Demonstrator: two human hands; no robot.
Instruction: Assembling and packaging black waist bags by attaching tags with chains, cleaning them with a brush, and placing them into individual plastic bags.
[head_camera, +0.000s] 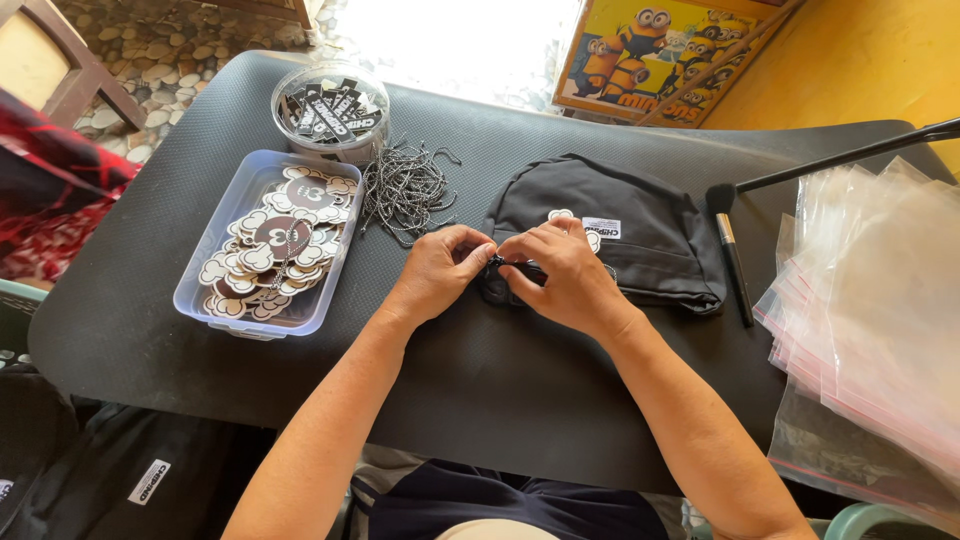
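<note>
Table: a dark mat covers it and carries everything; the work sits at the middle, straight in front of the person, and the supplies lie to either side within reach.
Bags: a fanned stack of clear zip bags lies at the right edge, well apart from the hands.
Pouch: a folded black fabric pouch lies flat at the middle of the table, a small white label and a pale tag on its top face; its near left edge is under the fingers, probably so the flat surface steadies it while both hands work.
Tub: a clear rectangular tub left of the pouch holds brown and cream shaped card tags, open at the top for easy picking.
Jar: a round clear jar of black labels stands behind the tub.
Cords: a loose heap of thin speckled cords lies between jar and pouch.
Brush: a dark brush lies just right of the pouch, untouched.
Left hand: forearm reaching in from below, knuckles up, fingers curled narrow and pinching something small and dark at the pouch's edge; what exactly cannot be told.
Right hand: mirrors it, thumb and forefinger pinched shut on the same spot, fingertips of both hands almost touching.
</note>
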